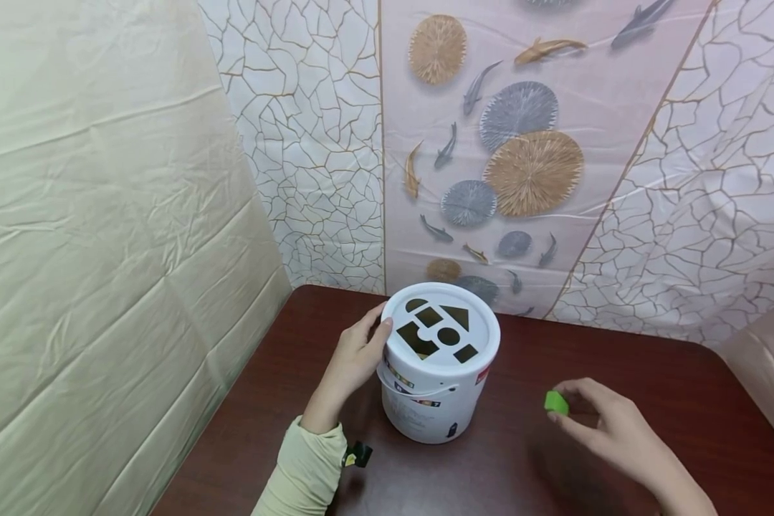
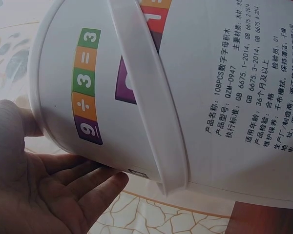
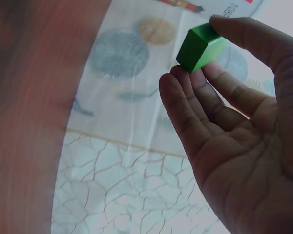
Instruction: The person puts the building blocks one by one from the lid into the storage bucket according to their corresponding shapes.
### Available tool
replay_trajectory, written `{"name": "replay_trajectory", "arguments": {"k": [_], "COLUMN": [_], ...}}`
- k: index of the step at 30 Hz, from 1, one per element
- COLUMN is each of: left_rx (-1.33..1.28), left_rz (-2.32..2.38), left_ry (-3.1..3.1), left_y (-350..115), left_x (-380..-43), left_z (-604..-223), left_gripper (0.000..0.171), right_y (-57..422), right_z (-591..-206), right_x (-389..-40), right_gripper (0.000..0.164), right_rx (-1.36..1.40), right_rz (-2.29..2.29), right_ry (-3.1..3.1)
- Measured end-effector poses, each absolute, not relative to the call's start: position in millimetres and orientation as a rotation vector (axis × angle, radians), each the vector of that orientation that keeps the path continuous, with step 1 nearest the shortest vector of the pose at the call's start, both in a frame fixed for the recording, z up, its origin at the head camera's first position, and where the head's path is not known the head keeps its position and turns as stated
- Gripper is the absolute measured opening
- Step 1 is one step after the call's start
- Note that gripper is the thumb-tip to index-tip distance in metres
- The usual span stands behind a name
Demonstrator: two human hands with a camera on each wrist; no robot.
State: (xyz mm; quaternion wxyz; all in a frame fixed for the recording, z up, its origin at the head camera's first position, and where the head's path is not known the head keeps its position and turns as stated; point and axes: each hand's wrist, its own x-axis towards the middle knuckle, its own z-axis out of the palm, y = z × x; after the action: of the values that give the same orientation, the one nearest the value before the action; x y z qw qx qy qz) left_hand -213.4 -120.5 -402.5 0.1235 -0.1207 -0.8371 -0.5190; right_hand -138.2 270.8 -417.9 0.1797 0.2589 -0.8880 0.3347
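Observation:
A white bucket (image 1: 419, 416) with a handle and printed sides stands on the table. Its white lid (image 1: 484, 315) has several cut-out holes of different shapes. Against the lid's left edge rests my left hand (image 1: 360, 351); in the left wrist view its fingers (image 2: 95, 187) lie fairly straight along the bucket's wall. To the right of the bucket, my right hand (image 1: 609, 423) pinches a small green block (image 1: 556, 403) between thumb and fingertips, held above the table. In the right wrist view the green block (image 3: 198, 48) shows flat faces and straight edges.
The dark red-brown table (image 1: 658, 373) runs back to a patterned cloth (image 1: 335, 143) hanging behind it. Pale fabric (image 1: 135, 251) hangs along the left side. A small black object (image 1: 359, 454) sits by the left sleeve.

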Motion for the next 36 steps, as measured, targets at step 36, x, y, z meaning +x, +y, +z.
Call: {"name": "replay_trajectory", "arguments": {"k": [36], "left_rx": [-0.349], "left_rz": [-1.523], "left_ry": [-2.435], "left_y": [-120], "left_x": [-212], "left_z": [-401], "left_gripper": [0.048], "right_y": [171], "right_z": [-348], "right_x": [-175], "right_gripper": [0.031], "right_rx": [0.577], "right_rz": [1.097], "right_ry": [-2.433]}}
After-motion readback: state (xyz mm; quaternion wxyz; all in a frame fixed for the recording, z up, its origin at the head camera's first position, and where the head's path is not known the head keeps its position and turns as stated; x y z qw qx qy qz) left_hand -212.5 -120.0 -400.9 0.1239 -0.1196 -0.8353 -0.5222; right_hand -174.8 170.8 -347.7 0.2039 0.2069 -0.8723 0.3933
